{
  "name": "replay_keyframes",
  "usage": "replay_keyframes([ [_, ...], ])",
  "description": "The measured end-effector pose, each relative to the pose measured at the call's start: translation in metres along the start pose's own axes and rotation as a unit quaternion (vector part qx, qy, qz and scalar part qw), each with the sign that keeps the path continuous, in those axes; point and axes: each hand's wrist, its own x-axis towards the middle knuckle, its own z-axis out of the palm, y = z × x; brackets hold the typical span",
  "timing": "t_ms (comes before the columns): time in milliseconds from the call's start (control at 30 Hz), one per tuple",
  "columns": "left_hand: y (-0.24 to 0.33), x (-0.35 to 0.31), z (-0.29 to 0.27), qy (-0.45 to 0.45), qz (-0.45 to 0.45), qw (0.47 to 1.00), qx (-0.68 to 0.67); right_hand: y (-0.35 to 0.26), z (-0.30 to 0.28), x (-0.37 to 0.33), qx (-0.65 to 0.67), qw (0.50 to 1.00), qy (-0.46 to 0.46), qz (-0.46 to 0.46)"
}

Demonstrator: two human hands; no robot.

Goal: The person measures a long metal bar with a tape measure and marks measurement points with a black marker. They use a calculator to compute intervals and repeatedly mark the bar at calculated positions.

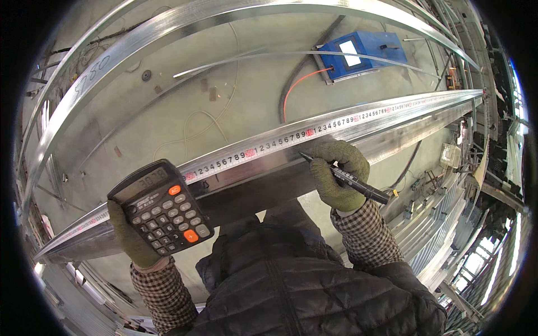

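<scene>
My left hand [130, 235], in a green glove, grips a black calculator [162, 210] with grey and orange keys by its left side; digits show on its display. My right hand [341, 173], gloved alike, is closed round a black marker pen [358, 186], whose dark tip points left, close over the metal. Beneath both hands a long shiny metal bar [252, 182] runs from the lower left to the upper right. A white tape measure [280, 141] with black and red figures lies stretched along it. The calculator covers part of the tape and bar.
Beyond the bar, a blue machine [364, 53] with a lit panel stands on the floor, an orange hose [302, 84] leading from it. A curved-looking metal beam [185, 25] crosses the far side. Stacked metal profiles [434, 224] lie at the right.
</scene>
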Motion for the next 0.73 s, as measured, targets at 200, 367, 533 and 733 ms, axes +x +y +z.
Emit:
replay_keyframes([
  [200,-0.004,-0.004,0.003,0.035,0.023,0.999,0.018,0.011,-0.005,0.013,0.018,1.0,0.006,-0.01],
  [367,0.003,0.001,-0.007,0.001,0.027,1.0,0.015,0.01,-0.005,0.013,0.02,1.0,0.006,0.006],
  [533,0.0,-0.003,-0.006,0.015,0.039,0.999,0.029,0.012,-0.011,0.021,-0.008,0.996,-0.05,-0.068],
  [733,-0.001,-0.003,-0.005,0.017,0.051,0.998,0.03,0.013,-0.008,0.026,-0.031,0.994,-0.046,-0.096],
])
